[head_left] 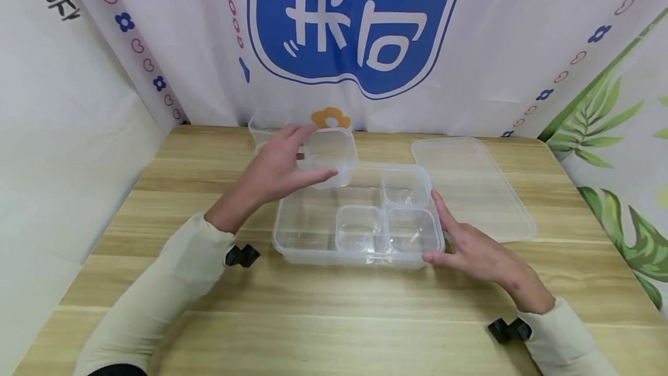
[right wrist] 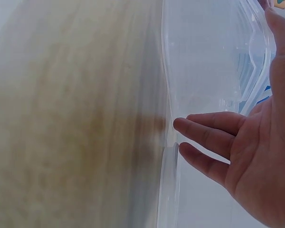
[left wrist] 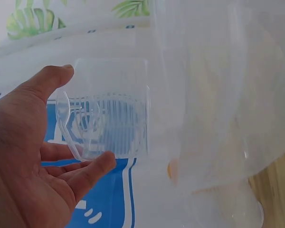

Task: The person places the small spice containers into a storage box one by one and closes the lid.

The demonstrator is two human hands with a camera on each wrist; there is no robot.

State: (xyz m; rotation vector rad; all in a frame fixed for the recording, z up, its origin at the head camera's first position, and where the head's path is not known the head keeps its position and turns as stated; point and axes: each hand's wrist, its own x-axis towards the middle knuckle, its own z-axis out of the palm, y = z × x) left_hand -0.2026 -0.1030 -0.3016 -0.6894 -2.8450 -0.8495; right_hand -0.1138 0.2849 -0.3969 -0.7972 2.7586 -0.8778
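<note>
My left hand [head_left: 273, 164] grips a small clear plastic container [head_left: 334, 152] between thumb and fingers. It is held above the back left part of a large clear plastic box [head_left: 313, 257]. Three small containers are in the box's right half: one at the front middle [head_left: 360, 237], one at the front right [head_left: 414, 239] and one at the back right [head_left: 402, 181]. Against the box's right side rests my right hand [head_left: 477, 251], thumb and fingers spread apart. In the right wrist view its fingers [right wrist: 206, 137] are nearly straight beside the box wall.
A flat translucent lid [head_left: 477, 190] lies on the wooden table [head_left: 334, 324], right of the box. Behind my left hand, another clear plastic piece [head_left: 261, 126] is partly hidden at the table's back edge. A printed curtain [head_left: 209, 45] hangs behind the table.
</note>
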